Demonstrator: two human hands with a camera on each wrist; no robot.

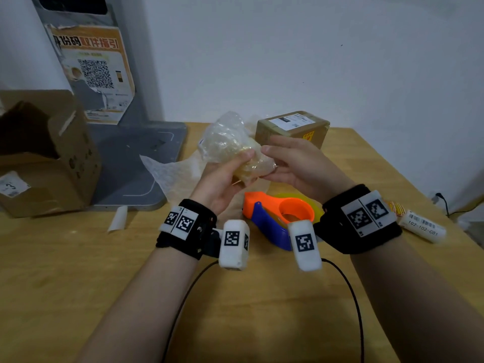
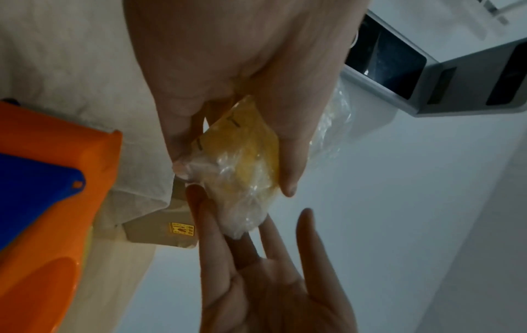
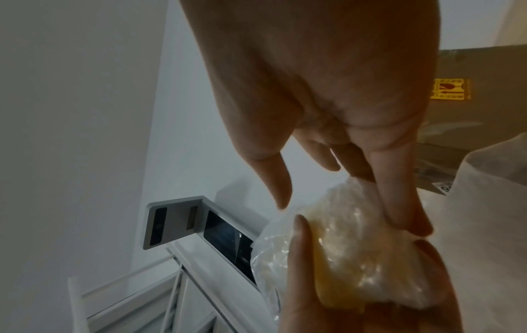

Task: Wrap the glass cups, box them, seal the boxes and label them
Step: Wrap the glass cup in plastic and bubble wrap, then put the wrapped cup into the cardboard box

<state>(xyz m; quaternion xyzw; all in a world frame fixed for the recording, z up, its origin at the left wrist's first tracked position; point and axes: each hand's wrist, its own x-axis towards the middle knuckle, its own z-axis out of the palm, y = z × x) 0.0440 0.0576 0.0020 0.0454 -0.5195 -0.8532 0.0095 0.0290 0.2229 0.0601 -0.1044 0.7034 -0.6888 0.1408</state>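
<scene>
The left hand [image 1: 222,179] clasps the bubble-wrapped cup [image 1: 237,149] in its fingers [image 1: 245,155] above the surface [image 1: 78,258], the right hand's [image 1: 301,166] fingers pinching its near end; probably light, slippery, fragile, best cradled round the middle, the glass itself hidden by wrap.

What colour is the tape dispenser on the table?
The tape dispenser is orange with a blue handle, clearest in the head view.

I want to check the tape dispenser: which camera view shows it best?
The head view: the orange and blue tape dispenser lies whole on the table. The left wrist view shows only part; the right wrist view, none.
</scene>
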